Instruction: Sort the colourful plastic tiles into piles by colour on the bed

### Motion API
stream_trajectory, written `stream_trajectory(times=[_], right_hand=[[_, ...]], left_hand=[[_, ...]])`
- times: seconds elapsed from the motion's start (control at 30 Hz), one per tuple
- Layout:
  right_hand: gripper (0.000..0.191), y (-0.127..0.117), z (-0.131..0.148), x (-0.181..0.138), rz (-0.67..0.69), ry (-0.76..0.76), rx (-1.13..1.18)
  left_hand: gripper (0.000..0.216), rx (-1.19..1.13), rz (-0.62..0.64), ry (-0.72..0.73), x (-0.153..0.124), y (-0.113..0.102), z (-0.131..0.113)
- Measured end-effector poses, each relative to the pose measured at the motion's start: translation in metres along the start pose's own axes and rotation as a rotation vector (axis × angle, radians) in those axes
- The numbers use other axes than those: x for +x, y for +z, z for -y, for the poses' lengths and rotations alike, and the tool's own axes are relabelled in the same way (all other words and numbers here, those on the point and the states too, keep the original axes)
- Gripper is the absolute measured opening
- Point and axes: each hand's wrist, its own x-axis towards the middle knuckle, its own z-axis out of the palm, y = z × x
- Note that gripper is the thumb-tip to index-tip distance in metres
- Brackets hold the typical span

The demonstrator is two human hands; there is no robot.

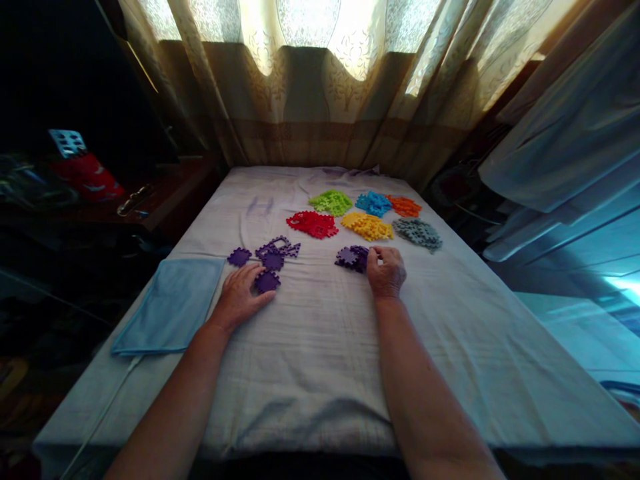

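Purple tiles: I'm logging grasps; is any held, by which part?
Cannot tell: the left hand lies at a purple toothed tile; the right hand, at the purple pile, hides any grip.

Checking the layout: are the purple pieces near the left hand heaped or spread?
Spread: the purple pieces near the left hand lie low across the pale tablecloth, one apart, though some seem to overlap.

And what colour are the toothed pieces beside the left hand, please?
The toothed pieces beside the left hand are purple, best seen in the head view.
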Motion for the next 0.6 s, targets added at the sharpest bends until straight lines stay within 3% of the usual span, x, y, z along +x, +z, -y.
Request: stream_trajectory(times=[0.17, 0.4, 0.5, 0.6], right_hand=[[0.027, -0.003, 0.031, -0.009, 0.114, -0.096, 0.080], [0.020, -0.001, 0.093, -0.043, 0.516, -0.372, 0.252], [0.021, -0.001, 0.109, -0.055, 0.681, -0.366, 0.312], [0.021, 0.000, 0.114, -0.061, 0.751, -0.280, 0.349]], left_hand=[[0.058, -0.079, -0.030, 0.048, 0.000, 0.000, -0.009], [0.060, -0.094, -0.075, 0.137, 0.000, 0.001, -0.026], [0.060, -0.101, -0.086, 0.164, 0.000, 0.003, -0.033], [0.059, -0.116, -0.083, 0.166, 0.000, 0.006, -0.036]])
